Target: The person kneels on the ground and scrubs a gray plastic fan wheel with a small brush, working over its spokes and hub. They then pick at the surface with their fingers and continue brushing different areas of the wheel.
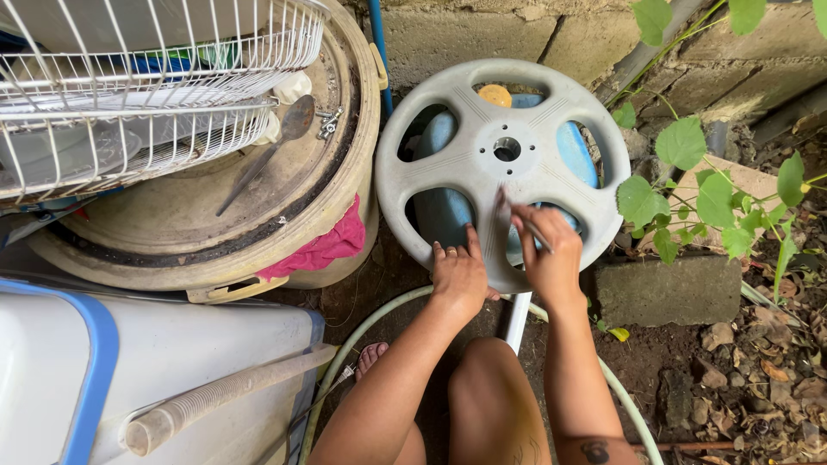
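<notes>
Far to the left of both hands, a white appliance with a blue edge [95,362] lies low in the view, with a ribbed hose [215,396] across its top. Above it stands a round tub [258,224] carrying a white wire rack [146,86], a metal spoon [271,146], and a pink cloth [323,245] hanging over its lip. A pale green garden hose [362,331] curves along the ground just below the left hand. The grey plastic wheel-shaped disc [504,168] stands on edge directly ahead of the hands, its flat face turned toward the camera and its hub axis pointing toward the viewer; being round, it has no long axis in the plane. The left hand [459,275] rests flat against the lower rim of the disc, fingers spread and extended upward, gripping nothing. The right hand [550,254] is closed narrowly around a thin tool, possibly a small brush or pick, whose tip meets the lower spoke just beside the left hand. The disc shows five spokes, oval cut-outs, a central hub with a bore and small bolt holes, and blue parts visible behind the openings. To the right of the right hand sit a concrete block [668,288] and a leafy green plant [715,189].
</notes>
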Motion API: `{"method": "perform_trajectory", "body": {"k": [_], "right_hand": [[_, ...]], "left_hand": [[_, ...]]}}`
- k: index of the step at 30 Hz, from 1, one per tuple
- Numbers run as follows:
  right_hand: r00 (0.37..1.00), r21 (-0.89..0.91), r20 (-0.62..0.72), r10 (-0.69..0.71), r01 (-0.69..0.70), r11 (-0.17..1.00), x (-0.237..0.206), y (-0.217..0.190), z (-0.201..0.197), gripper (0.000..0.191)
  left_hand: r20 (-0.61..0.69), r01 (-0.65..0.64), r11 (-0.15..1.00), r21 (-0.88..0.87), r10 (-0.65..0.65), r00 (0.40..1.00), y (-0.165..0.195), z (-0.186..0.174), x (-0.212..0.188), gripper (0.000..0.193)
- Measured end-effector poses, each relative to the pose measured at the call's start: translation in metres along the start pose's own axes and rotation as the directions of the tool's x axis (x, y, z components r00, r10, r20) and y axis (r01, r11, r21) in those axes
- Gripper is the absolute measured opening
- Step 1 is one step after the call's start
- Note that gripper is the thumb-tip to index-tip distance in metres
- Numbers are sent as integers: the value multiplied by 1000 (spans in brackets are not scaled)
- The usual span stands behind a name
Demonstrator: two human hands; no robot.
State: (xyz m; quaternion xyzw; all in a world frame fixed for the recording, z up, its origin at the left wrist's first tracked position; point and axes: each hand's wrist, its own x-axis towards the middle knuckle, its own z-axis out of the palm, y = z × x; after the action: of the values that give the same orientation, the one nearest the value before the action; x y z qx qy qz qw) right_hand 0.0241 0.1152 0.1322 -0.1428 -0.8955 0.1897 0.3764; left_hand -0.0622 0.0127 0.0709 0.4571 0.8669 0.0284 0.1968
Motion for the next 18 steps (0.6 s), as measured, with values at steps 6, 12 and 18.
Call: {"method": "perform_trajectory", "body": {"k": [6,12,18], "right_hand": [[960,13,268,78,-85,996,-32,-11,-18,11],[984,39,178,19,-26,999,-8,0,-11,11],[999,-3,-16,40,-40,999,21,3,3,8]], "left_hand": [[-8,-12,1000,12,13,1000,0,1,-1,146],[10,-12,1000,9,12,1000,0,0,1,147],[-23,-14,1000,-10,14,1000,0,2,-3,148]]}}
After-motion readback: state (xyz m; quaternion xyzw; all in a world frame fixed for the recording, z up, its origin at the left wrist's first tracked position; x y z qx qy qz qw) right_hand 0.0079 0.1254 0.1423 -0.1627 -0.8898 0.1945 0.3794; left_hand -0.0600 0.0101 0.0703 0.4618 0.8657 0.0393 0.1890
